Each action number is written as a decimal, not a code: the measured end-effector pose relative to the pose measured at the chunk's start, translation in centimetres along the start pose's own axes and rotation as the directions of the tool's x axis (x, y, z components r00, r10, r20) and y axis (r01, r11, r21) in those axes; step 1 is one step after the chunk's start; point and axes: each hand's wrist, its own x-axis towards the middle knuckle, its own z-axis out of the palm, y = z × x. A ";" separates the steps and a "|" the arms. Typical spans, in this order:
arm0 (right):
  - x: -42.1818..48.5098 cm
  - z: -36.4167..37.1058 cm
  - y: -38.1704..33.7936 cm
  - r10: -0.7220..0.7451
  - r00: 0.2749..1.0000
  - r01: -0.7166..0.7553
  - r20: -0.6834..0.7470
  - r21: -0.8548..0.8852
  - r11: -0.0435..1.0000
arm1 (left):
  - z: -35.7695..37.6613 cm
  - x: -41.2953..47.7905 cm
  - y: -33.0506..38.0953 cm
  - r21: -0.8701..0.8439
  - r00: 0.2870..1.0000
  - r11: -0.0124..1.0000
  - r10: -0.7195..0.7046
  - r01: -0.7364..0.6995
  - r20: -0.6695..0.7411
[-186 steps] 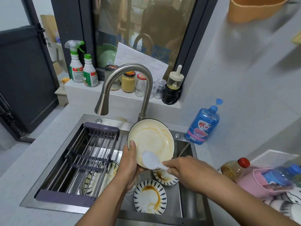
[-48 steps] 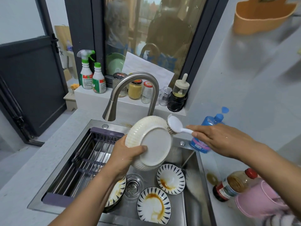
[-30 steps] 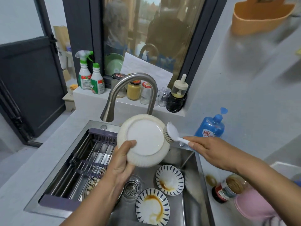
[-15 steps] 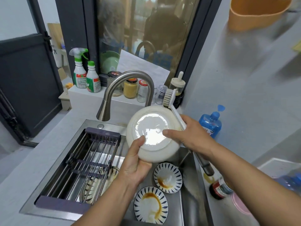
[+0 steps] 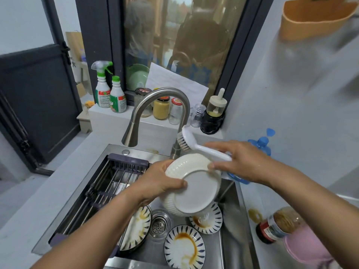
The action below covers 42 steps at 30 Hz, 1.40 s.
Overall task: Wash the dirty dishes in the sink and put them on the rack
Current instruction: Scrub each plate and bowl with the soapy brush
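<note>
Over the stainless steel sink (image 5: pixel 233 226), left hand (image 5: pixel 159 183) clasps a cream ribbed bowl (image 5: pixel 196 191), base up; right hand (image 5: pixel 242 162) grips a white scrubbing brush (image 5: pixel 187 141) — wire rack (image 5: pixel 108 183) lies just left.

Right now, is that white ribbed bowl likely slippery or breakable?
Probably slippery: the white ribbed bowl looks glossy, gripped by the left hand, steadied by the right hand holding the brush. Likely rigid, breakable over the steel sink.

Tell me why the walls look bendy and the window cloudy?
Head view: the wide-angle lens bows the door and wall lines near the edges; the window glass carries smeary reflections; the orange holder and pink cup blur; the white bowl and brush look sharp.
</note>
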 end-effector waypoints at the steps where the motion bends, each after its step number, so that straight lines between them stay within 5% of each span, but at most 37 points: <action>1: -0.2 -0.4 -0.3 -0.027 0.999 0.024 -0.021 -0.133 0.991 | 0.0 0.1 -0.5 0.034 0.999 0.999 0.003 -0.002 -0.036; 4: -1.5 -0.4 -2.2 -0.082 0.993 0.111 0.087 -0.408 0.906 | 0.2 0.2 -1.8 0.132 0.996 0.991 0.014 -0.002 -0.086; 7: -1.9 0.7 -2.8 -0.103 0.983 0.168 0.155 -0.501 0.849 | 0.5 0.0 -2.7 0.135 0.993 0.990 0.046 -0.031 -0.108; 11: -1.2 -0.3 0.5 0.047 0.992 0.001 0.115 -0.385 0.923 | 0.1 -0.5 -4.0 0.041 0.982 0.998 0.062 -0.055 -0.177; 14: -1.3 -0.1 3.9 0.113 0.985 -0.092 0.129 -0.158 0.983 | -0.2 -0.6 -4.6 -0.212 0.969 0.975 0.010 -0.065 -0.248; 20: -2.2 3.2 5.2 0.098 0.991 -0.100 0.092 0.028 0.995 | 0.5 0.2 -5.4 -0.749 0.955 0.658 -0.166 -0.079 -0.247; 28: -3.9 6.3 2.5 0.046 0.994 -0.030 0.097 -0.160 0.987 | 2.0 0.3 -5.2 -0.965 0.913 0.256 -0.376 -0.062 -0.158; 32: -4.1 7.4 2.8 0.018 0.998 0.000 0.063 -0.268 0.963 | 2.0 0.5 -6.0 -0.970 0.911 0.230 -0.380 -0.076 -0.162; 42: -0.9 1.8 5.5 0.128 0.986 -0.135 0.109 0.056 0.989 | 0.0 -0.1 -8.2 -0.929 0.985 0.365 -0.173 0.067 0.003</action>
